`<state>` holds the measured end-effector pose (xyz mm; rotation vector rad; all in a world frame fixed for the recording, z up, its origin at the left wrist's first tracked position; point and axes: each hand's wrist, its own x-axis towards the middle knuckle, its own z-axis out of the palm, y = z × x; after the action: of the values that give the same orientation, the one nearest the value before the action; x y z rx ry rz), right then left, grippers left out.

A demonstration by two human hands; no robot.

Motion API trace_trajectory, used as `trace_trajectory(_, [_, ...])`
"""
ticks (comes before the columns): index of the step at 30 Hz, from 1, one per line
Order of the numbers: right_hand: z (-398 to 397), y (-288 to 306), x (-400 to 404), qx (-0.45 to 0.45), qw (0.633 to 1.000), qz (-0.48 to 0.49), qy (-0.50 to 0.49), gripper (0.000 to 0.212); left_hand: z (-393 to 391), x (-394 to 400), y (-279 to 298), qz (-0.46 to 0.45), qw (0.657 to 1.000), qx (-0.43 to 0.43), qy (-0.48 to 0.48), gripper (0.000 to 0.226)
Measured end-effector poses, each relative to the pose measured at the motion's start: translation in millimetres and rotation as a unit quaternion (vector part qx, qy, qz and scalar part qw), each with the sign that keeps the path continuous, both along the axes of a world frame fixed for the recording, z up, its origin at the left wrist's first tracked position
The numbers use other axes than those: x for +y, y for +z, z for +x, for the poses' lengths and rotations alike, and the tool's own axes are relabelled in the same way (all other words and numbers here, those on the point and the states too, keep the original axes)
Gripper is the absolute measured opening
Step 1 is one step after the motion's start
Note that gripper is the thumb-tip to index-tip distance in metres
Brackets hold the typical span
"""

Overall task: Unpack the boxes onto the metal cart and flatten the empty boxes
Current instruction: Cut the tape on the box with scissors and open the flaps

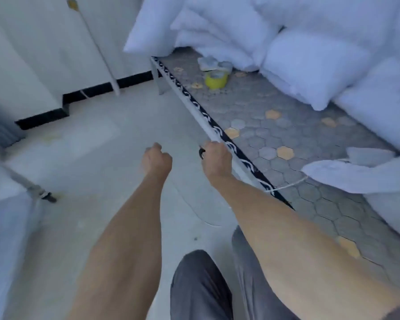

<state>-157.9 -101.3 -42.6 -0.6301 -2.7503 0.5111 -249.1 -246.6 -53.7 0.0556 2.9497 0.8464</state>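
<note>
Meanwhile, left hand (157, 158) makes an empty fist; right hand (216, 159) grips a small dark object (201, 153).

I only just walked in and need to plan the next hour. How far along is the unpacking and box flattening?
Done: white pillows are piled on the patterned tabletop, beside a yellow tape roll; whether they came from boxes is unclear.
In hand: the right hand grips a small dark object at the table edge; the left hand is a fist holding nothing.
Left: no boxes, flattened or full, and no cart clearly show, so the remainder cannot be judged.
</note>
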Motion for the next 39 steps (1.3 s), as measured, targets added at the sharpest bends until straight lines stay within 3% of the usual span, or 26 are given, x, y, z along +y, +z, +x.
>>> trace_trajectory(6, [129.1, 9.6, 159.2, -0.035, 0.958, -0.047, -0.280, 0.017, 71.1, 210.7, 11.0, -0.018, 0.969, 0.037, -0.245, 0.036])
trace_trajectory(10, [222.1, 3.0, 197.8, -0.035, 0.906, -0.068, -0.416, 0.018, 158.6, 290.9, 7.6, -0.048, 0.922, 0.043, -0.381, 0.038])
trace_trajectory(13, [281.2, -6.8, 209.0, -0.044, 0.884, -0.046, -0.463, 0.013, 212.8, 325.3, 2.0, -0.053, 0.889, 0.047, -0.453, 0.041])
trace_trajectory(19, [339.1, -27.5, 196.3, -0.097, 0.937, -0.035, -0.333, 0.009, 276.0, 343.5, -16.1, -0.066, 0.847, 0.035, -0.526, 0.031])
trace_trajectory(22, [339.5, -32.6, 185.4, -0.168, 0.945, -0.025, -0.281, 0.013, 278.3, 332.1, -27.0, -0.072, 0.837, 0.043, -0.541, 0.022])
trace_trajectory(25, [329.1, -29.4, 175.5, -0.180, 0.946, 0.013, -0.269, 0.021, 263.5, 312.8, -31.7, -0.081, 0.838, 0.072, -0.535, 0.020])
trace_trajectory(30, [288.1, -9.9, 164.6, -0.184, 0.946, 0.060, -0.258, 0.028, 219.6, 274.8, -24.6, -0.078, 0.872, 0.078, -0.476, 0.032])
trace_trajectory(39, [135.0, 15.9, 80.5, -0.196, 0.973, 0.087, -0.083, 0.024, 108.1, 115.3, -1.0, -0.082, 0.955, 0.064, -0.277, 0.039])
